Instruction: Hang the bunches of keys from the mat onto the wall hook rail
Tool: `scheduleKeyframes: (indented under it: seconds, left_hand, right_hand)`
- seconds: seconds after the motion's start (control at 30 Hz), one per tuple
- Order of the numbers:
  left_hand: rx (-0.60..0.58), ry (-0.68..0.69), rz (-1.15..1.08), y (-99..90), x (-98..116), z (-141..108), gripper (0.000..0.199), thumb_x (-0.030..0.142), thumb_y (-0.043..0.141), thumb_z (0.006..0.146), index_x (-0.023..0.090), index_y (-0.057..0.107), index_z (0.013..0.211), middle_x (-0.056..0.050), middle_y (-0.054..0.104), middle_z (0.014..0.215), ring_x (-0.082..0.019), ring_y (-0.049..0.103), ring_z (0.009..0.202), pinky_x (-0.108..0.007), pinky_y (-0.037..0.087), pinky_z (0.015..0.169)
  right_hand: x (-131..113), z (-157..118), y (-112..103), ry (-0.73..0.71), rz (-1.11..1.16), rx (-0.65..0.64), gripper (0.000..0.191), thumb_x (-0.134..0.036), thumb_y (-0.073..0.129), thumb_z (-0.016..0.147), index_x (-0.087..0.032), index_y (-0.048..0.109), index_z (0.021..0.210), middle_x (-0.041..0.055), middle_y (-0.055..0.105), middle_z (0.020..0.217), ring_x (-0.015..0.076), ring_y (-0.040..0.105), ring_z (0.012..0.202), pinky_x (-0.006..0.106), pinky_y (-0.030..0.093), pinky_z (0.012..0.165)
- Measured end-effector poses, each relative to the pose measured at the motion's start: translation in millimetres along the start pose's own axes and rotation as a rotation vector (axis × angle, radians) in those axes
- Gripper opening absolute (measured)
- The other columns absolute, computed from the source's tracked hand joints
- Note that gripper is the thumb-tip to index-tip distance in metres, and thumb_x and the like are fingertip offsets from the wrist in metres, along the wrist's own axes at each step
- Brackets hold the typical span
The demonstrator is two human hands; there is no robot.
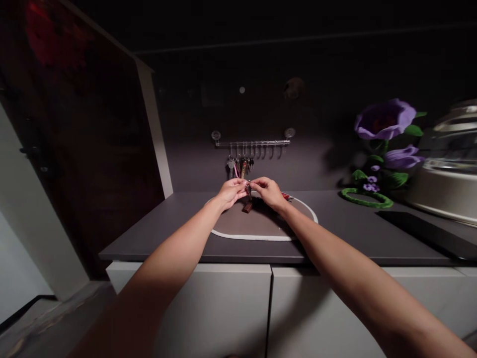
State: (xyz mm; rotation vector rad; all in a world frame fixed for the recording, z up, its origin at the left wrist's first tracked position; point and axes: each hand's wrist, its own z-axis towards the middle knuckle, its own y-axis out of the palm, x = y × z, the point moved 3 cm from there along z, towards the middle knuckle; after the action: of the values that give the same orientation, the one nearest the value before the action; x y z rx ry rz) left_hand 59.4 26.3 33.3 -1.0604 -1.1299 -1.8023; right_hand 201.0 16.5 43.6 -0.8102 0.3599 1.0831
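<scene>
Both hands meet above an oval mat (253, 237) with a white rim. My left hand (233, 192) pinches a small metal key bunch (249, 191), with its fingers closed. From the right, my right hand (266, 191) grips the same bunch between thumb and fingertips. A brown fob (247, 207) hangs below or lies under the bunch; which of these is unclear. Just behind the hands, several keys (231, 164) hang from a clear hook rail (253, 143) on the wall. A red item (286, 196) lies on the mat, partly hidden behind my right hand.
Purple felt flowers (385, 119) with a green ring base (367, 199) stand on the dark counter (156, 233) at right. Beside them are a large pale appliance (443, 191) and a flat black object (421, 231). A dark door (85, 134) is at left.
</scene>
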Motion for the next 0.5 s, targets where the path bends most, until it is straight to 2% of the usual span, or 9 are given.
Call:
scheduleKeyframes:
  seconds: [0.2,0.37,0.5]
  left_hand:
    - [0.052,0.121,0.207,0.8,-3.6,-1.1,0.018,0.028,0.062,0.073,0.013,0.057,0.081,-0.003,0.063,0.077,-0.009,0.059,0.071,-0.03,0.048,0.078]
    - [0.103,0.328,0.671,-0.3,-9.7,1.0,0.02,0.031,0.051,0.078,0.013,0.058,0.073,-0.004,0.063,0.07,-0.01,0.056,0.063,-0.023,0.044,0.063]
    - [0.099,0.43,0.921,-0.1,-10.6,-1.8,0.023,0.03,0.044,0.08,0.015,0.06,0.073,-0.003,0.062,0.068,-0.011,0.054,0.062,-0.022,0.039,0.059]
  right_hand:
    - [5.5,0.6,-3.0,0.082,0.196,0.047,0.029,-0.042,0.059,0.069,-0.015,0.063,0.079,0.0035,0.065,0.079,0.0128,0.056,0.073,0.027,0.044,0.075]
    - [10.7,3.8,-6.7,0.191,0.371,0.141,0.033,-0.046,0.061,0.065,-0.016,0.058,0.076,0.001,0.06,0.071,0.0108,0.054,0.066,0.025,0.047,0.066]
    - [11.1,13.7,-10.0,0.307,0.509,0.214,0.026,-0.04,0.062,0.066,-0.017,0.053,0.075,-0.0001,0.057,0.074,0.0102,0.055,0.068,0.023,0.048,0.061]
